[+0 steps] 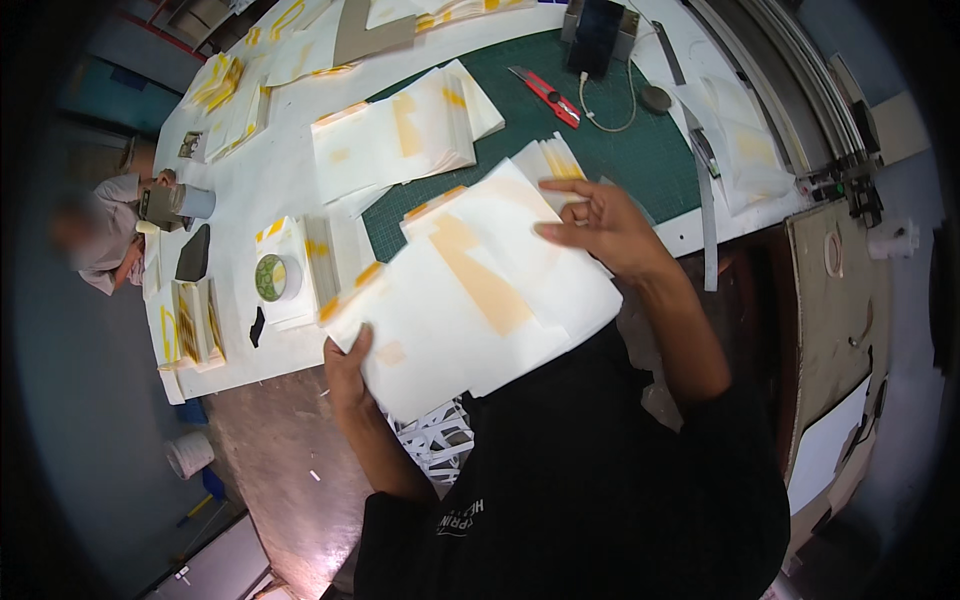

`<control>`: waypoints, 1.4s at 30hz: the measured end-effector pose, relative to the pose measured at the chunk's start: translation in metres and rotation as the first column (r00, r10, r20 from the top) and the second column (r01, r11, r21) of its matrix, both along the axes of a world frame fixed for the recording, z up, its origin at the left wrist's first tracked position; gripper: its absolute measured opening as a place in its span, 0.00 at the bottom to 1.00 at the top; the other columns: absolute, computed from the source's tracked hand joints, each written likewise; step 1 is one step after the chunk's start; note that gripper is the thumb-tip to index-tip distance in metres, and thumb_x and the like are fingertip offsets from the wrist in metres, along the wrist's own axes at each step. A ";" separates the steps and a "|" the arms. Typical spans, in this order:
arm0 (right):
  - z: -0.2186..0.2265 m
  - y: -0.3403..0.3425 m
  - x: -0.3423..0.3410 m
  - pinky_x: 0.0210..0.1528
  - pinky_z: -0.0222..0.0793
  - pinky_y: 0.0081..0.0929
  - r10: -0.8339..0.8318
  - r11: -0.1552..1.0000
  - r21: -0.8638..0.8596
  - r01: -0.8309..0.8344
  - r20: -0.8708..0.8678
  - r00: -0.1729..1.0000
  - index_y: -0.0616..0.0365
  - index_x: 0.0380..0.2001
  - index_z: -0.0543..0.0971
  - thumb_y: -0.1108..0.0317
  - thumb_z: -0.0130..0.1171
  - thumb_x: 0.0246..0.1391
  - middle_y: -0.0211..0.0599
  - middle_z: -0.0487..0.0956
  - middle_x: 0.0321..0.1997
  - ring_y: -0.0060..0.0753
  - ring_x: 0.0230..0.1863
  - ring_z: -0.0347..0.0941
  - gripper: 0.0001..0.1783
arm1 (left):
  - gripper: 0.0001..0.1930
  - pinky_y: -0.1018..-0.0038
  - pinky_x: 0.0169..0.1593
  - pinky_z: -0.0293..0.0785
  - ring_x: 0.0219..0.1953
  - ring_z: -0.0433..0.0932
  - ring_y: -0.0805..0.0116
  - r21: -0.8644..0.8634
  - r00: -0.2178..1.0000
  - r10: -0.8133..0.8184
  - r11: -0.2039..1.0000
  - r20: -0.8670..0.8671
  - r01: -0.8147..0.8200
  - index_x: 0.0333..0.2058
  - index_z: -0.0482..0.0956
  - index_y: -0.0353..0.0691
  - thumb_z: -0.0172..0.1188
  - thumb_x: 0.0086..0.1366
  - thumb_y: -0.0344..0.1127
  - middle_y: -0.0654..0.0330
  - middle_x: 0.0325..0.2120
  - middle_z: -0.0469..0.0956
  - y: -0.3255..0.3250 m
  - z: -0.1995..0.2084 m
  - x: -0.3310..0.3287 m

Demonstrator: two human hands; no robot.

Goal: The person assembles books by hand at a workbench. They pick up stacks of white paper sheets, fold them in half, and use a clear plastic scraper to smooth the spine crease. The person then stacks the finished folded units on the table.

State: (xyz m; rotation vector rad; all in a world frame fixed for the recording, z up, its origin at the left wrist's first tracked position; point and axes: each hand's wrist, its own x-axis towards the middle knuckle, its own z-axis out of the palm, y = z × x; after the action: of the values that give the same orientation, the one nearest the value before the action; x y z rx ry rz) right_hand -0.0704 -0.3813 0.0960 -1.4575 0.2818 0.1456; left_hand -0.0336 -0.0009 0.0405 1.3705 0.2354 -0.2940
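I hold a fanned stack of white paper sheets with orange-yellow strips (470,290) in front of my chest, over the near edge of the table. My left hand (348,372) grips the stack's lower left corner, thumb on top. At the stack's upper right, my right hand (600,225) rests on the top sheets with its fingers bent and spread. Another stack of the same sheets (400,130) lies on the green cutting mat (640,150) beyond.
A red utility knife (548,96) and a dark box with a white cable (598,35) lie on the mat. A tape roll (272,277) and more sheet piles sit on the white table (250,190) at left, where another person (110,235) sits.
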 end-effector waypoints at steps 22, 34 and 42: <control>0.012 -0.084 -0.027 0.50 0.73 0.22 -0.556 0.679 -0.122 0.724 0.557 0.616 0.67 0.46 0.78 0.78 0.61 0.64 0.37 0.82 0.43 0.24 0.46 0.78 0.09 | 0.05 0.75 0.39 0.71 0.33 0.74 0.73 0.281 0.634 -0.443 0.896 0.634 0.345 0.36 0.80 0.31 0.66 0.62 0.21 0.61 0.31 0.77 -0.198 0.079 0.127; -0.108 -0.192 -0.061 0.43 0.72 0.23 -0.612 0.573 -0.218 0.790 0.526 0.590 0.63 0.46 0.76 0.74 0.67 0.61 0.35 0.81 0.43 0.21 0.43 0.76 0.13 | 0.08 0.77 0.43 0.75 0.37 0.78 0.76 0.371 0.590 -0.696 0.717 0.408 0.590 0.37 0.82 0.36 0.69 0.60 0.22 0.65 0.35 0.81 -0.365 0.012 0.167; -0.101 -0.196 -0.032 0.48 0.75 0.26 -0.664 0.641 -0.197 0.742 0.342 0.665 0.63 0.47 0.78 0.72 0.70 0.58 0.37 0.83 0.43 0.25 0.43 0.79 0.16 | 0.07 0.79 0.43 0.71 0.38 0.76 0.76 0.424 0.657 -0.635 0.768 0.406 0.481 0.35 0.79 0.37 0.67 0.59 0.21 0.64 0.36 0.78 -0.374 0.008 0.175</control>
State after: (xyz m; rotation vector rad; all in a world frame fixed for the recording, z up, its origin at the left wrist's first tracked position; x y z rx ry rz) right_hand -0.1025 -0.5778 -0.0045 -1.5624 0.6917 -0.7632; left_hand 0.1414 -0.3746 0.0490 1.7361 -0.6710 -0.3940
